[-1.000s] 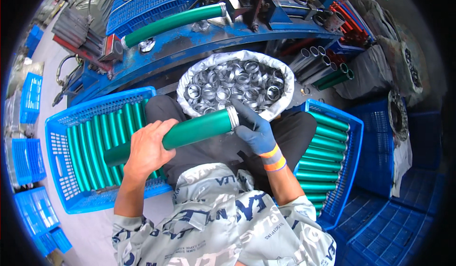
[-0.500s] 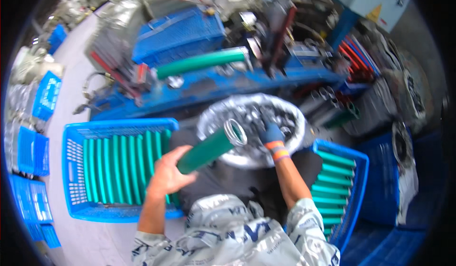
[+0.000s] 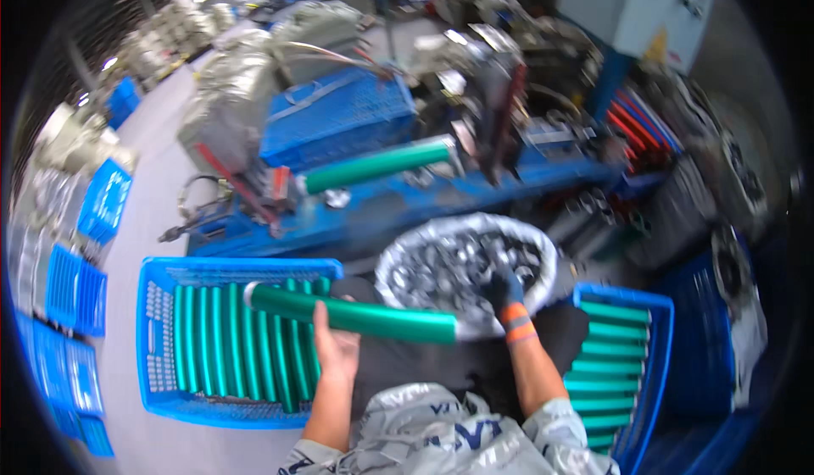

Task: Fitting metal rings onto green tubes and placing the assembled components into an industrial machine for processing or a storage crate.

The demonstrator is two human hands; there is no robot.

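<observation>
My bare left hand [image 3: 337, 350] is closed round a green tube [image 3: 394, 321] held crosswise over my lap. A pale metal ring caps the tube's left end, while its right end shows no ring and reaches toward the basin. In a round basin with a white lined rim [image 3: 388, 282] lie many small metal rings [image 3: 437, 276]. My right hand [image 3: 505, 290], in a dark blue glove with an orange cuff, reaches down among them at the basin's right side. Its fingers are blurred and partly hidden, so any ring in them does not show.
A blue crate [image 3: 154, 344] of green tubes stands at left, another blue crate [image 3: 651, 373] of tubes at right. Ahead runs a blue machine bench [image 3: 360, 221], a green tube [image 3: 381, 166] clamped across it. Behind is a blue bin [image 3: 339, 111]; a control box [image 3: 636, 9] stands far right.
My left hand has turned the tube: its ringed end, which pointed toward the basin, is now at the left over the crate. My right hand stays in the basin. The whole view has shifted.
</observation>
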